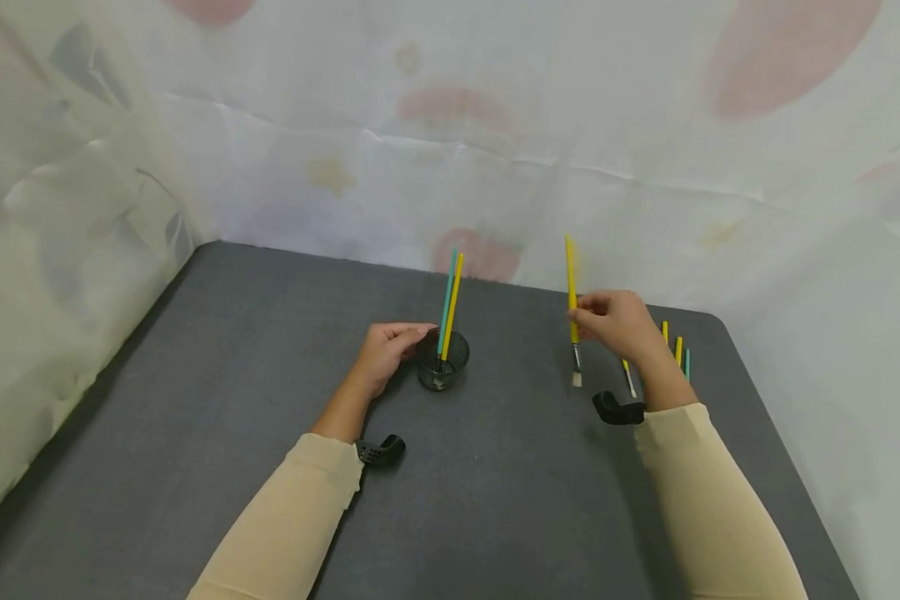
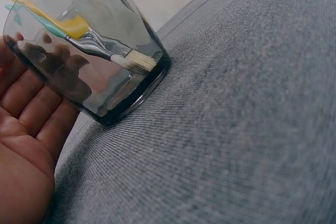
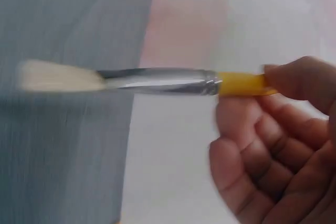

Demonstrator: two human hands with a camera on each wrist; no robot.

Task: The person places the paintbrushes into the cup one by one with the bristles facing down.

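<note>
A dark grey table (image 1: 195, 400) is seen from above, backed by pale draped cloth (image 1: 495, 125) with faded pink blotches. Two arms in beige sleeves (image 1: 292, 517) reach forward over it, each with a small black camera mount at the wrist.

Near the middle of the table a small smoky glass cup (image 1: 442, 360) is stood upright. Two paintbrushes are held in it, bristles down: a teal-handled brush (image 1: 447, 292) and a yellow-handled brush (image 1: 453, 296), both leaning slightly to the right. In the left wrist view the cup (image 2: 94, 51) is shown close, with pale bristles pressed against its base.

The left hand (image 1: 386, 350) is laid against the cup's left side. Its fingers (image 2: 31, 103) are seen touching the glass and bent loosely around it; whether the cup is firmly gripped cannot be told.

To the right, well apart from the cup, a yellow paintbrush (image 1: 572, 300) is held upright above the table by the right hand (image 1: 617, 321), bristles pointing down and clear of the surface. The handle is pinched between thumb and fingertips just above the metal ferrule. In the right wrist view the same brush (image 3: 157, 81) is shown blurred, the yellow handle gripped by the curled fingers (image 3: 294, 82).

Behind the right wrist, near the table's right edge, several spare brushes (image 1: 675, 346) with yellow and teal handles are laid flat side by side, partly hidden by the hand.
</note>
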